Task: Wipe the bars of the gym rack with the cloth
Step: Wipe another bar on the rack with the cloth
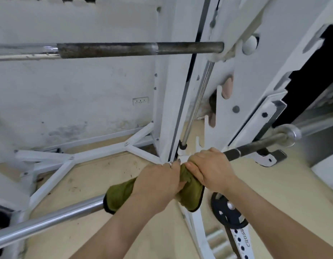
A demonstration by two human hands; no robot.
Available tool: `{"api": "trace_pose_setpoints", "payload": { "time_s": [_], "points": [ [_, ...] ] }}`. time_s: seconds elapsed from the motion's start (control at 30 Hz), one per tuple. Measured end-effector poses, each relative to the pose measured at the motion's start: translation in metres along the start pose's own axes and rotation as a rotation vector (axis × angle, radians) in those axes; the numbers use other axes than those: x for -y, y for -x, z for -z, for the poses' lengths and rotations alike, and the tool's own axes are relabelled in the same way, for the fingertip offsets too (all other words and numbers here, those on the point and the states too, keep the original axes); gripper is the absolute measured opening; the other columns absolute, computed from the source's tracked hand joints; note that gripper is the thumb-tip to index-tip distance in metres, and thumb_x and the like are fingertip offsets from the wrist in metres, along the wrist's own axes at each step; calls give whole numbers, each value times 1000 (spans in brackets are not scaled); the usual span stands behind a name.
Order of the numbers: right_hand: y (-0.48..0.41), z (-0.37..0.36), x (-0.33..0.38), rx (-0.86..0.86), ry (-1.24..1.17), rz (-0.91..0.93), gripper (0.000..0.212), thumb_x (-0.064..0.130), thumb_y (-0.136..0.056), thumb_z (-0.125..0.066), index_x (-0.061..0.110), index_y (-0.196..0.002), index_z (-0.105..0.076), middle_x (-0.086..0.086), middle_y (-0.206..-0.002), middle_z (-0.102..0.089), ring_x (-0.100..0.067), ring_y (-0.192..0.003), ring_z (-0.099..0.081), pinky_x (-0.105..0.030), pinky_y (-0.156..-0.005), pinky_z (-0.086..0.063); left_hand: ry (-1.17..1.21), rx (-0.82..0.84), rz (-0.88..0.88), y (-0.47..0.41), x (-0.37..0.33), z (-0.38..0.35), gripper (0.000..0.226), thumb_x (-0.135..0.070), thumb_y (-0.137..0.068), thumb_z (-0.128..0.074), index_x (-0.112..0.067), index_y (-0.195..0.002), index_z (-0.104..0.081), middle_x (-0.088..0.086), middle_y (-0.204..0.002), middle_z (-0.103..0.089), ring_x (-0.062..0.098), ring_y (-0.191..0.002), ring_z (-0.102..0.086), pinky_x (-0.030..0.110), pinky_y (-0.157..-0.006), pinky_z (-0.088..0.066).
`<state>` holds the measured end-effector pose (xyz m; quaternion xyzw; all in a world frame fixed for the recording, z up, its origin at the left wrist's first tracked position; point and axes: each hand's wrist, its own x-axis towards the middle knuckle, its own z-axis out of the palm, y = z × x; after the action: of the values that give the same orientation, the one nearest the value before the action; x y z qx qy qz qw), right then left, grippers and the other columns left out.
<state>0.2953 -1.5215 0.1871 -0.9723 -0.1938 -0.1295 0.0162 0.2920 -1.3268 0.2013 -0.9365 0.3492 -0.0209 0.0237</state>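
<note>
Olive-green cloth (119, 196), 1 only, is wrapped round the lower bar (50, 219) like a sleeve, right next to the rack's white upright (173, 90). Both hands are on it. The left hand (158, 182) is curled over the cloth's middle, thumb side toward the upright. The right hand (208, 169) is clamped over the cloth's upper end, fingers folded down round cloth and bar. The 2 hands sit side by side, knuckles nearly touching. A stretch of cloth sticks out past the left hand toward the bar's lower-left end, and a flap hangs down under the right hand.

The cloth's long axis follows the bar, lower left to upper right, rising to the right.

Count: 2 long bars, i.e. this shiny one and a dark, rusty upper bar (124, 49) lying approx. level above; 1 thin chrome rod (197, 101) standing along the upright; 1 black weight plate (227, 212) below the right wrist.
</note>
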Motion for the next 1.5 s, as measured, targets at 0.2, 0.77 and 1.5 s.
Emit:
{"api": "trace_pose_setpoints", "payload": {
  "time_s": [0.2,0.77,1.5],
  "points": [
    [32,-1,-95,-63,19,-65,58,53,-101,-17,22,-74,-59,6,-67,-56,-20,-67,-56,-36,-67,-38,76,-27,40,-74,-69,6,36,-52,-99,-27,-18,-100,-40,-1,-80,-48,19,-62,-44,33,-56,-28],
    [36,9,-24,-146,-254,-261,38,44,-95,-33,33,-104,-68,15,-111,-62,-10,-111,-51,-43,-109,-24,81,-112,404,-10,-53,7,64,-45,-72,-67,-29,-130,-43,0,-131,-51,24,-123,-43,43,-105,-27],
    [65,65,-23,-67,-1348,-941,15,19,-97,-53,15,-95,-68,9,-68,-67,0,-51,-58,-16,-40,-40,1531,-617,1277,42,-93,11,25,-15,-86,-69,-26,-98,-51,-1,-79,-74,6,-61,-63,25,-60,-47]
  ]
}}
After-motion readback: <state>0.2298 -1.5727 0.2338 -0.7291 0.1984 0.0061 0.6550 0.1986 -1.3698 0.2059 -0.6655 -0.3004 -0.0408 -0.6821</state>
